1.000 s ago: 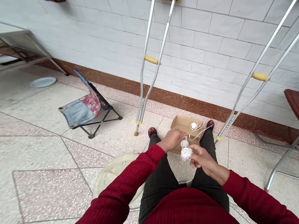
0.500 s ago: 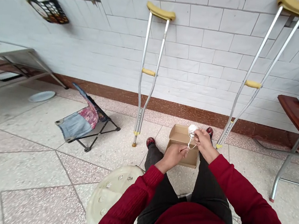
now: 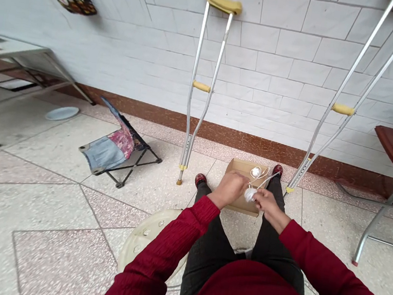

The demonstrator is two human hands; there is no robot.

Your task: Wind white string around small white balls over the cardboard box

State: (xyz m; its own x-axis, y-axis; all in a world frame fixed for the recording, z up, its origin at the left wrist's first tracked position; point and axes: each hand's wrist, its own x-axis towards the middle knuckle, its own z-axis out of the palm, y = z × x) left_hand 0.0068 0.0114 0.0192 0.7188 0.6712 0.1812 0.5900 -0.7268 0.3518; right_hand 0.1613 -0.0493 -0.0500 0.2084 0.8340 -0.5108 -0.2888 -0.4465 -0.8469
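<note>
A cardboard box (image 3: 239,170) lies open on the floor between my feet, and a small white ball of cord (image 3: 256,171) rests inside it. My right hand (image 3: 267,202) is shut on a white wad of string (image 3: 250,194) above the box's near edge. A thin white cord (image 3: 264,180) runs across the box from that wad. My left hand (image 3: 229,189) is curled beside the wad, over the box. Whether it pinches a strand is too small to tell.
Two aluminium crutches (image 3: 201,86) (image 3: 343,109) lean on the tiled wall beyond my feet. A folding chair (image 3: 105,153) lies to the left, and a round plastic stool (image 3: 146,238) sits by my left knee. A dark red table (image 3: 391,152) stands right.
My right hand has come down from the far end of the box to its middle, closer to my left hand. The view has tilted slightly.
</note>
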